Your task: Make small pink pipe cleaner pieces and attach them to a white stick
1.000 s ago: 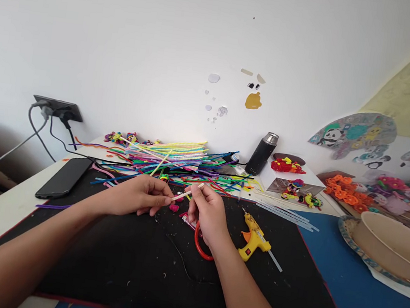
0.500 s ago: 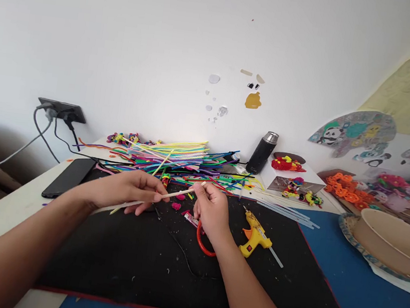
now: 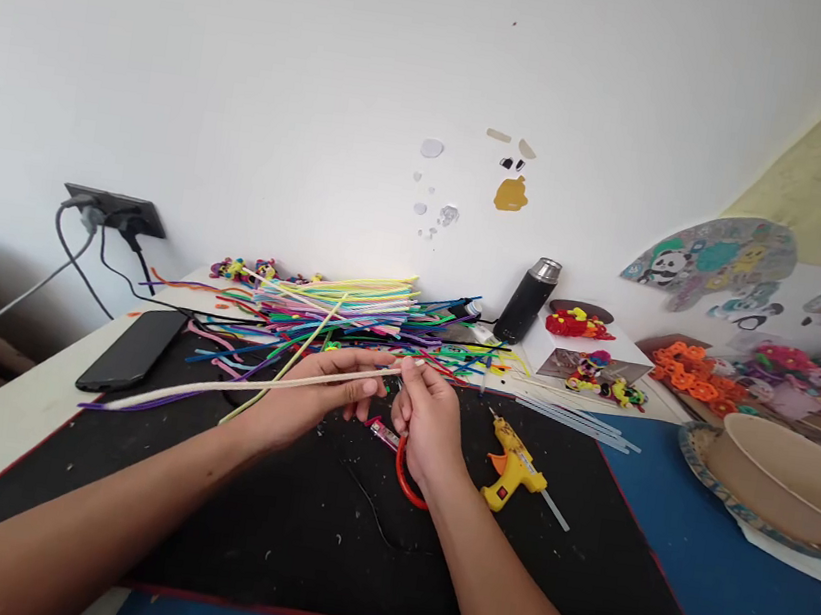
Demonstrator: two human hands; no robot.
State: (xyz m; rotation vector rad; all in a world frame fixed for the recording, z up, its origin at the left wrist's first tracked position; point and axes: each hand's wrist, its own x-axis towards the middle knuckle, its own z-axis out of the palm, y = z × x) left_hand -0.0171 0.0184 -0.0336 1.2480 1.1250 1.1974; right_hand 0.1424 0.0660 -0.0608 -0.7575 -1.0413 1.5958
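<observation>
A long cream pipe cleaner (image 3: 219, 386) stretches rightward above the mat. My right hand (image 3: 430, 421) pinches its right end between thumb and forefinger. My left hand (image 3: 320, 391) has its thumb and fingers loosely closed about the same pipe cleaner, close to the right fingertips. A red loop handle (image 3: 409, 479), apparently of scissors, shows at my right palm; most of that tool is hidden. Behind my left hand runs a pale yellow pipe cleaner (image 3: 312, 335). A small pink-and-clear item (image 3: 384, 432) lies beside my right hand.
A heap of coloured pipe cleaners (image 3: 357, 306) lies along the wall. A yellow glue gun (image 3: 510, 467) rests on the black mat (image 3: 259, 540), right of my hand. Around them are a phone (image 3: 132, 352), a black flask (image 3: 527, 303), glue sticks (image 3: 577, 422) and a beige bowl (image 3: 787, 488).
My left hand has moved right and slightly up along the cream pipe cleaner, towards my right hand. More of the pipe cleaner's left length now shows. My right hand stays nearly in place.
</observation>
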